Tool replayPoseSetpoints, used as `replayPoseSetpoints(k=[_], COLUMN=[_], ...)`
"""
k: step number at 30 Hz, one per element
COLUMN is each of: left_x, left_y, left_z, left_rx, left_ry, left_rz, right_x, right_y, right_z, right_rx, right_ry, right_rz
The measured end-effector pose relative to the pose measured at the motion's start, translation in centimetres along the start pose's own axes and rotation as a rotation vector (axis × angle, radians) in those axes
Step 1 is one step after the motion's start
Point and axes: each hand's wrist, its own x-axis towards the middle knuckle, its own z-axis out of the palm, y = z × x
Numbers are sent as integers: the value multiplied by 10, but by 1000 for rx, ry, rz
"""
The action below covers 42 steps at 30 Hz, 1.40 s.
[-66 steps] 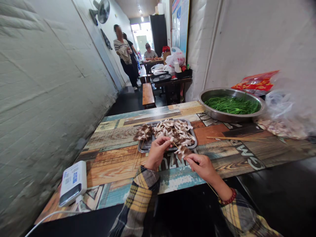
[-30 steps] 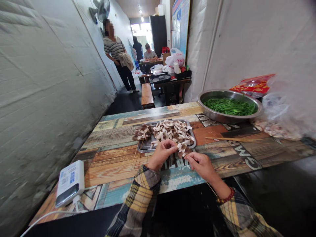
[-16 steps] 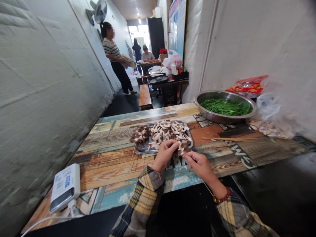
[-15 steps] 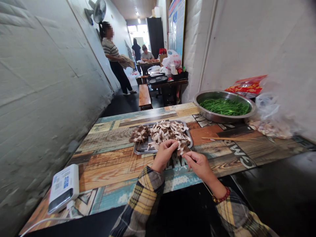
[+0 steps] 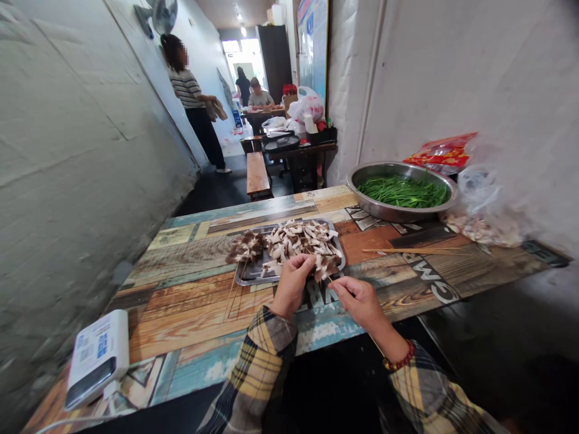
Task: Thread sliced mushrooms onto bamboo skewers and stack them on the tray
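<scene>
Two hands work together over one skewer. Left hand's (image 5: 293, 282) grip has thumb and fingers closed at the threaded mushroom pieces (image 5: 326, 266); right hand's (image 5: 359, 301) grip pinches the skewer (image 5: 330, 279) just below them, and its thin stick runs back under the palm to the wrist. How many pieces are threaded cannot be told, as they overlap and the left fingers hide some. One red beaded bracelet (image 5: 402, 357) circles the right wrist.

Both hands are at the near side of one metal tray (image 5: 254, 273), which sits on the table (image 5: 194, 295). One large heap of torn mushrooms (image 5: 301, 238) fills most of it, too many to count. At the tray's left end lies one cluster of loaded mushroom skewers (image 5: 246, 247); at least two sticks poke out toward the person.

To the right are one steel basin (image 5: 393, 212) of green stalks (image 5: 402, 191), one small bundle of bare sticks (image 5: 407, 249) whose number is unclear, one clear plastic bag (image 5: 479, 187) with pale pieces in it, and one red bag (image 5: 446, 150) behind the basin. One white device (image 5: 99, 355) with one cable (image 5: 76, 424) rests at the near left corner. Three other people show farther back: one seated (image 5: 261, 97), two standing.
</scene>
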Motion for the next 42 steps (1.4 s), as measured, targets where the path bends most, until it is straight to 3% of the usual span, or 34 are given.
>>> replayPoseSetpoints(k=[10,20,32,36,42], left_x=[0,0,-2,-4,-5], left_y=[-1,0,0,0,-1], left_z=[4,2,0,2,2], left_rx=[30,11,20,2,-51], left_ry=[-71,-107,-119,-146,-209], left_rz=[-17,-1,-67,-56,-52], right_x=[0,0,-2,0,-1], right_y=[-2,0,0,0,1], right_z=[-2,0,3,3,3], right_rx=[-25,-12,-222,-172,85], right_ry=[53,62,102,74,-38], right_rz=[-52,-3,-116,-32,144])
